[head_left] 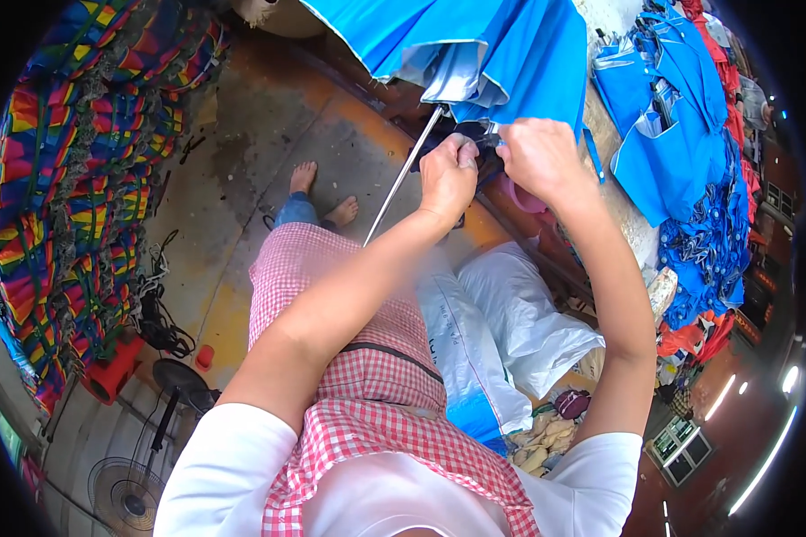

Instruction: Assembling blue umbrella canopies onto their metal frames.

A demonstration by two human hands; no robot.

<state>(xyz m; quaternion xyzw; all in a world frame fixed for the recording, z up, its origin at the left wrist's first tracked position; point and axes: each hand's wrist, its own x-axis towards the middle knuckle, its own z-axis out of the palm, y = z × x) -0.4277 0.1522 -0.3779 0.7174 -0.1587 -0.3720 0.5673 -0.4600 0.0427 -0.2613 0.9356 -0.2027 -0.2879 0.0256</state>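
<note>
A blue umbrella (519,63) with a silvery inner side hangs partly gathered at the top of the head view. Its thin metal shaft (405,170) slants down toward my lap and passes behind my left forearm. My left hand (450,175) is closed just below the canopy, beside the shaft, its thumb and fingers pinched together. Close to its right, my right hand (539,157) is closed too, under the canopy's lower edge. Between the two hands shows a small dark piece (487,140), too small and covered to name. My fingers hide what each one grips.
Blue umbrella canopies (681,116) lie piled on a pale surface at the right. Tied bundles of rainbow-coloured fabric (63,206) stand at the left, above a fan (127,492). White sacks (519,313) lie beside my checked apron (349,286). Bare feet (342,211) rest on the concrete floor.
</note>
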